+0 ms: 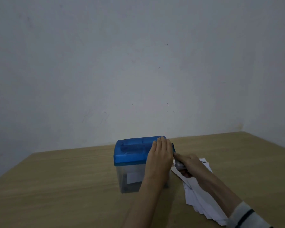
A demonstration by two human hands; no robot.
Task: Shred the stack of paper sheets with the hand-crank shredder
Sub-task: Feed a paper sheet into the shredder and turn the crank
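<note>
A hand-crank shredder (132, 162) with a blue lid and a clear bin stands on the wooden table (56, 186). Some white paper shows inside the bin. My left hand (160, 155) lies flat, fingers straight, pressing on the right end of the blue lid. My right hand (187, 165) grips the grey crank handle (178, 165) on the shredder's right side. A stack of white paper sheets (199, 199) lies fanned on the table to the right, partly hidden under my right forearm.
A plain grey wall rises right behind the table. The table's far edge runs just behind the shredder. Bare tabletop stretches to the left of the shredder and to the far right.
</note>
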